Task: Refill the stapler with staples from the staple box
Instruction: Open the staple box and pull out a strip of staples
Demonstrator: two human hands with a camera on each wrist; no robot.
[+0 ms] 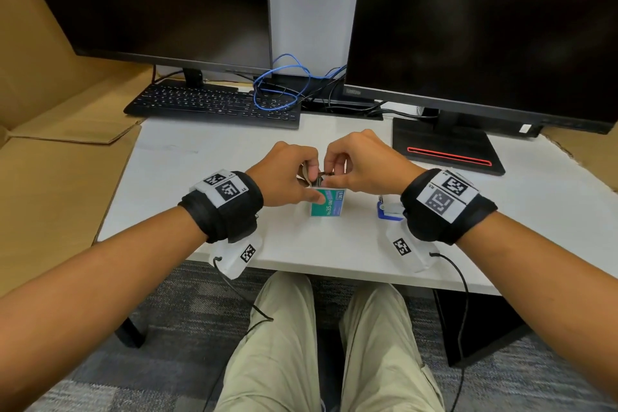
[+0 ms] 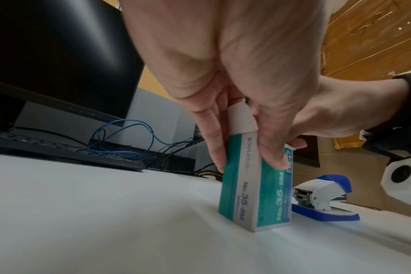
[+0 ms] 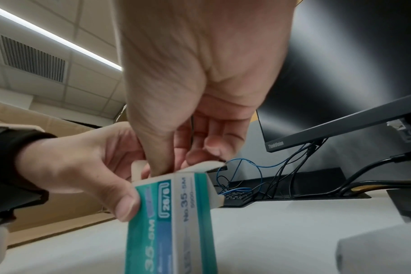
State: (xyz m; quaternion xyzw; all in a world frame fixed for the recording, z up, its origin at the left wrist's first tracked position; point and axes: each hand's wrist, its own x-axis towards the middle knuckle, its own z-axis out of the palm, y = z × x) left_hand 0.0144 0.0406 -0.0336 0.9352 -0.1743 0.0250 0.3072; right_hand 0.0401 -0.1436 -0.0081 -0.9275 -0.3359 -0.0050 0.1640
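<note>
A teal and white staple box [image 1: 329, 207] [image 2: 253, 194] [image 3: 174, 222] stands upright on the white table [image 1: 187, 184], its top flaps open. My left hand [image 1: 287, 174] [image 2: 223, 74] grips the box by its sides, thumb on the near face. My right hand [image 1: 361, 164] [image 3: 200, 74] is over the open top, with thumb and fingertips dipped inside and pinching what looks like a dark strip of staples [image 1: 321, 177]. The blue and white stapler [image 1: 388, 209] [image 2: 322, 196] lies on the table just right of the box, partly hidden under my right wrist.
A black keyboard [image 1: 214, 104] and two dark monitors stand at the back, with a blue cable [image 1: 281, 84] between them. The right monitor's base [image 1: 444, 147] sits close behind my right hand. Brown cardboard [image 1: 50, 177] lies to the left.
</note>
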